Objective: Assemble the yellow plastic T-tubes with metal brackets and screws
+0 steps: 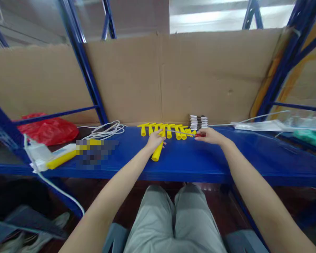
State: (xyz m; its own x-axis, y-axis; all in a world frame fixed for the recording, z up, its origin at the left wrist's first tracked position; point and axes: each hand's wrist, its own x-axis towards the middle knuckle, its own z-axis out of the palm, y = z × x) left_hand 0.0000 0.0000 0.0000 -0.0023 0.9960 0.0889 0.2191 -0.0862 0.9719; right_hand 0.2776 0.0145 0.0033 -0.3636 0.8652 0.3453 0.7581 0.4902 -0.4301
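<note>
My left hand (155, 139) is closed around a yellow tube-shaped piece (157, 153), whose round end points towards me. My right hand (210, 135) grips the red handle of a screwdriver (184, 133). Its thin metal shaft runs left, and the tip lies at the upper part of the piece in my left hand; whether they touch I cannot tell. Behind my hands, several similar yellow T-shaped pieces (178, 135) stand in a row on the blue table (195, 158). Small yellow parts (193, 132) lie close to the screwdriver.
A stack of small white and dark packets (198, 122) sits by the cardboard wall (126, 80). To the left are a coiled white cable (109, 130), a red plastic bag (51, 130) and a yellow tube (61, 161). Clear plastic bags (268, 125) lie right. Blue posts (89, 75) flank the table.
</note>
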